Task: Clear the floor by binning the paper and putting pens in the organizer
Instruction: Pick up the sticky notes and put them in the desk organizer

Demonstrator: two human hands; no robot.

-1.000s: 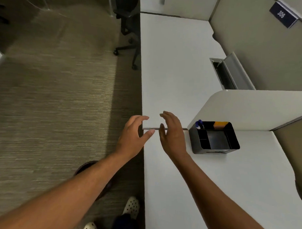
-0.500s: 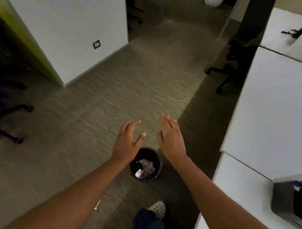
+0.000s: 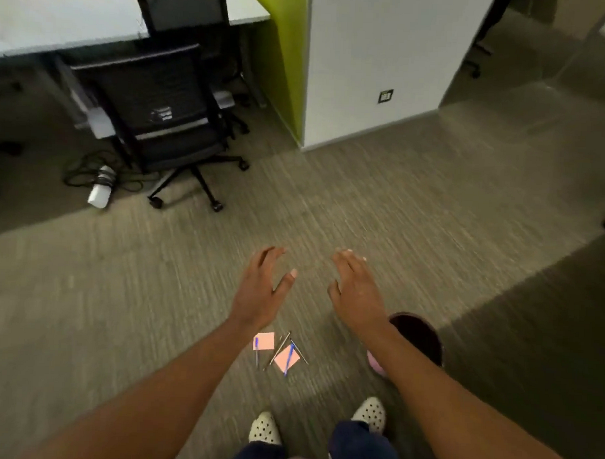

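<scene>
Two pink paper notes lie on the carpet between my forearms: one (image 3: 265, 340) to the left, one (image 3: 284, 360) to the right. Several pens are scattered among them, including a blue pen (image 3: 256, 348) at the left note and another blue pen (image 3: 289, 356) across the right note. A thin grey pen (image 3: 279, 349) lies between them. My left hand (image 3: 260, 292) and my right hand (image 3: 356, 292) hover above the floor, fingers spread, holding nothing. The dark round bin (image 3: 416, 334) stands to the right, partly hidden by my right forearm. The organizer is out of view.
A black office chair (image 3: 161, 121) on wheels stands at the back left under a white desk (image 3: 61, 25), with cables and a white bottle-shaped thing (image 3: 102, 188) on the floor. A white and green partition (image 3: 368, 66) rises behind. My feet in white clogs (image 3: 265, 430) are below.
The view has swung left from the desk and organizer, past the bin, to the floor. Notes and pens have come into view. Both hands stay empty and have spread further apart.
</scene>
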